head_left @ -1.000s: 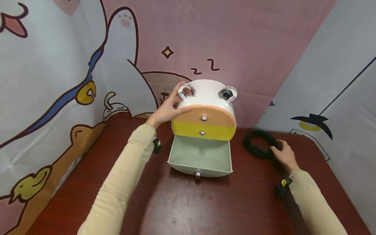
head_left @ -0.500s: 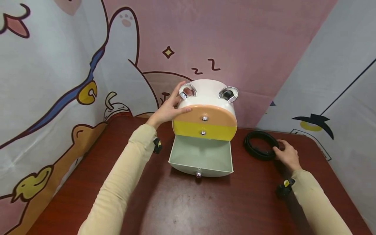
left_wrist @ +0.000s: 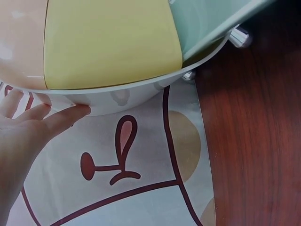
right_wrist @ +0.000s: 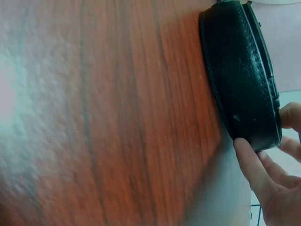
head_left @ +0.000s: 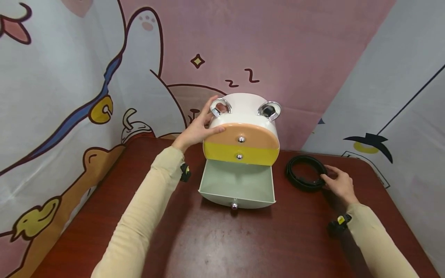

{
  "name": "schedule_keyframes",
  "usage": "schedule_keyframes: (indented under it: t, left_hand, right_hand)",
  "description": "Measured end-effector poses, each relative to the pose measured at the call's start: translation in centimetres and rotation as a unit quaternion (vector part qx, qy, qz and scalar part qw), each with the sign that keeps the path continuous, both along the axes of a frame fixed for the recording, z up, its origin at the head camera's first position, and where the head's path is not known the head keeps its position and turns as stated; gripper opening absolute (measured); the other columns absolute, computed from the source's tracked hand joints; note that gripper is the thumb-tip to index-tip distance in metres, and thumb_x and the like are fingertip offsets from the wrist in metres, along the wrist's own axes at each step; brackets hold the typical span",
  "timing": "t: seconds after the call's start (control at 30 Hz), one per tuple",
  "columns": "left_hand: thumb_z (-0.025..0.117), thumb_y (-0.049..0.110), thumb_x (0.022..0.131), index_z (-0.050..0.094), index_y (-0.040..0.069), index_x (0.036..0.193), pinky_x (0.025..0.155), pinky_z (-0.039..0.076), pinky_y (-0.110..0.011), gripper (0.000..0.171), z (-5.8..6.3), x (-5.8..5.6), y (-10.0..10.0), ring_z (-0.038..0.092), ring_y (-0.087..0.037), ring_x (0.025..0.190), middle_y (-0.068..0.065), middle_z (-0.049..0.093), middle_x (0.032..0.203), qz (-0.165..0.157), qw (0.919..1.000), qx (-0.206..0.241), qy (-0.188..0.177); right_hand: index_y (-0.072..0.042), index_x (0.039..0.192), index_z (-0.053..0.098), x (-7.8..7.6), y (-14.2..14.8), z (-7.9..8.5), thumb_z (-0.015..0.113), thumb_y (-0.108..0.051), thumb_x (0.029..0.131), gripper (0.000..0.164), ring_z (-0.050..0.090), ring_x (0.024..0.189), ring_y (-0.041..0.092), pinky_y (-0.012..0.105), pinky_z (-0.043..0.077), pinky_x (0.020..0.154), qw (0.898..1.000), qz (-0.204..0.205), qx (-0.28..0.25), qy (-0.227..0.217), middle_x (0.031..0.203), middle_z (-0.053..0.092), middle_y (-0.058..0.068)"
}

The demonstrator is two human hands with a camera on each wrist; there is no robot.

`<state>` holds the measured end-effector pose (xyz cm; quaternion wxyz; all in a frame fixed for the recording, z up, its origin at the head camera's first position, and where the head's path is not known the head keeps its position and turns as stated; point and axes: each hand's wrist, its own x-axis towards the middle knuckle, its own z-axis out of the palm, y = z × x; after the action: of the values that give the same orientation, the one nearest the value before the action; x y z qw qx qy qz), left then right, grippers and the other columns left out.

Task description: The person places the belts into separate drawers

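Observation:
A small drawer cabinet [head_left: 245, 110] with a white shell and chrome ring ears stands near the back of the table. Its orange and yellow drawers are closed; the pale green bottom drawer [head_left: 238, 181] is pulled out, with nothing seen inside. My left hand [head_left: 194, 133] holds the cabinet's left side, thumb on the orange front and fingers along the shell [left_wrist: 108, 101]. To the right lies a coiled black leather belt [head_left: 291, 175] on the table. My right hand [head_left: 340, 187] pinches its right side, one digit at the upper rim and others against the outer face [right_wrist: 235, 84].
The dark red wooden table [head_left: 215, 247] ends at a printed cloth backdrop [head_left: 278, 46] behind and at both sides. A chrome knob [head_left: 234, 205] juts from the open drawer's front.
The belt has shifted slightly left towards the cabinet, and my right hand has shifted a little. My left hand and the cabinet stay as they were.

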<state>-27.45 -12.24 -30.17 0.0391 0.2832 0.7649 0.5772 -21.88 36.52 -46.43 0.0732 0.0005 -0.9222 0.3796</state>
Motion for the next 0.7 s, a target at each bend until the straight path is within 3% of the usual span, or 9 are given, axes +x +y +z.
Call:
schedule_keyframes:
  t: [0.27, 0.43, 0.7]
  left_hand:
    - [0.072, 0.017, 0.089, 0.006, 0.046, 0.152, 0.095, 0.043, -0.042, 0.096, -2.0, -2.2, -0.3, 0.058, -0.022, 0.108, -0.005, 0.053, 0.138, 0.015, 0.9997, -0.007, 0.017]
    - [0.072, 0.018, 0.089, 0.006, 0.045, 0.152, 0.094, 0.044, -0.042, 0.096, -1.9, -2.2, -0.2, 0.058, -0.021, 0.110, -0.005, 0.050, 0.141, 0.016, 0.9997, -0.009, 0.016]
    - [0.072, 0.019, 0.089, 0.004, 0.041, 0.154, 0.096, 0.043, -0.043, 0.096, -2.3, -2.4, -0.4, 0.056, -0.021, 0.114, -0.005, 0.048, 0.143, 0.012, 0.9996, -0.012, 0.024]
  right_hand:
    - [0.007, 0.139, 0.045, 0.4, -0.7, 0.1, 0.058, -0.019, 0.098, 0.051, 0.069, 0.065, 0.014, 0.025, 0.054, 0.056, 0.999, 0.011, -0.039, 0.002, 0.120, 0.052, 0.037]
    - [0.005, 0.141, 0.044, 0.8, -1.4, 0.3, 0.060, -0.019, 0.097, 0.052, 0.068, 0.067, 0.010, 0.026, 0.055, 0.057, 0.998, 0.016, -0.057, -0.002, 0.122, 0.052, 0.038]
    - [0.002, 0.142, 0.045, 1.4, -2.6, 1.3, 0.059, -0.021, 0.098, 0.051, 0.070, 0.065, 0.019, 0.028, 0.054, 0.055, 0.999, 0.008, -0.051, -0.005, 0.121, 0.055, 0.034]
